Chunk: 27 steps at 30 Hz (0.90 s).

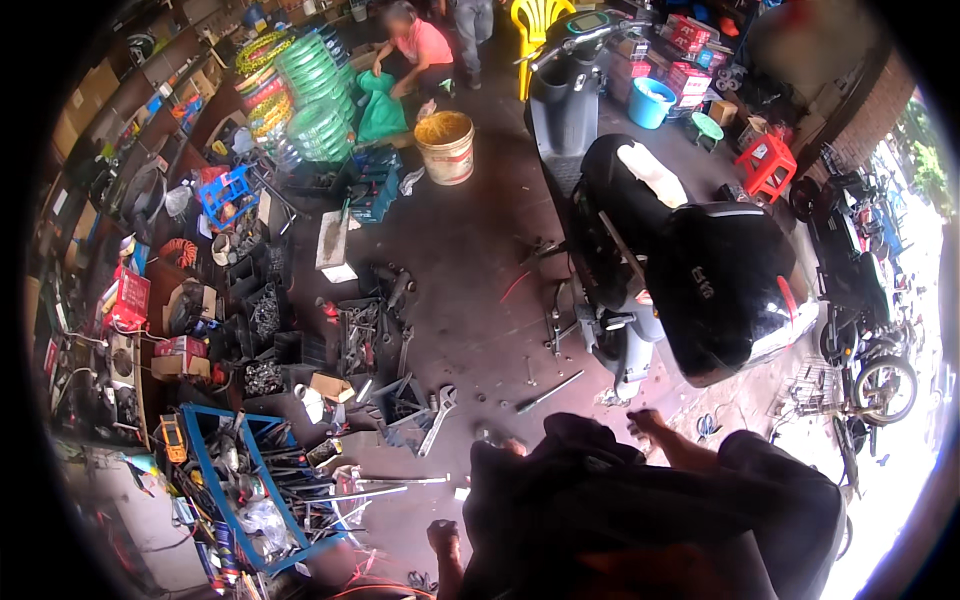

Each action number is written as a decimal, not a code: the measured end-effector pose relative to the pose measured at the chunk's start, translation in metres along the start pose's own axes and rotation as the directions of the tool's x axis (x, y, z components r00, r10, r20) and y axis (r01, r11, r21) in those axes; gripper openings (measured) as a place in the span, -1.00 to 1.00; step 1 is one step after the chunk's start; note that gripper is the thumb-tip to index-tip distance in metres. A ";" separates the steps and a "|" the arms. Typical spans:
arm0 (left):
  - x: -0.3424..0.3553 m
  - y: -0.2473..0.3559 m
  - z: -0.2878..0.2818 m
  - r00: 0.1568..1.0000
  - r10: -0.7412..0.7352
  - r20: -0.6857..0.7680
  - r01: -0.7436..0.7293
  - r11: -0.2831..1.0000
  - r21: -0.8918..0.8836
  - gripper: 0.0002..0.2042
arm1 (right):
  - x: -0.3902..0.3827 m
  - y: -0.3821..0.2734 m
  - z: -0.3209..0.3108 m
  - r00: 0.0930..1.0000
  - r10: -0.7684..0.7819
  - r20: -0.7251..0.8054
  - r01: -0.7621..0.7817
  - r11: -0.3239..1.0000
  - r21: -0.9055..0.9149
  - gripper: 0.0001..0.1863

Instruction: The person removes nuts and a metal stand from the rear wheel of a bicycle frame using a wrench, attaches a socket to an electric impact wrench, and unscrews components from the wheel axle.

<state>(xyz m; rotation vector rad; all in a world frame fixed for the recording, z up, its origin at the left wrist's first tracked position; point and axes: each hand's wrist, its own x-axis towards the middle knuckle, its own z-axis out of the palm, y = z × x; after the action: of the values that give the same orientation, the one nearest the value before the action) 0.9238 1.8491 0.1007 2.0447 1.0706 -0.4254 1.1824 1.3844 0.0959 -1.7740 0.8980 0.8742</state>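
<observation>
Wrench (438,418) lies flat on the oily floor (470,270), up and to the side of the left hand (443,537), well apart from it and untouched; a long rod (548,392) rests beyond it toward the scooter (640,250). That hand hangs low beside the dark trousers, loosely curled and holding nothing I can make out. The right hand (648,422) sits up by the knee, close to the scooter's rear wheel; whether it is spread or closed cannot be told. Loose tools crowd a blue rack (205,455) off the left hand, kept within reach.
</observation>
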 end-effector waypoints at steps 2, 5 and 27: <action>0.001 0.014 -0.021 0.989 -0.148 -0.021 0.136 0.952 -0.273 -0.91 | 0.008 -0.054 0.032 0.995 -0.059 0.075 0.062 0.997 -0.043 -0.69; 0.041 0.005 -0.026 0.959 -0.282 0.031 0.231 0.712 -0.663 -0.91 | -0.011 -0.136 0.077 0.973 -0.193 0.129 0.201 0.978 -0.051 -0.69; 0.196 0.142 -0.047 0.896 -0.443 0.034 0.326 0.603 -0.728 -0.95 | 0.153 -0.314 0.095 0.994 -0.106 0.026 0.108 0.991 -0.081 -0.70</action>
<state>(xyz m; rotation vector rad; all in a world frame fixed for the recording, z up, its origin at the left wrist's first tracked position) 1.1517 1.9433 0.0831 1.1348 1.4952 -0.0192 1.5093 1.5362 0.0653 -1.8620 0.7548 0.8698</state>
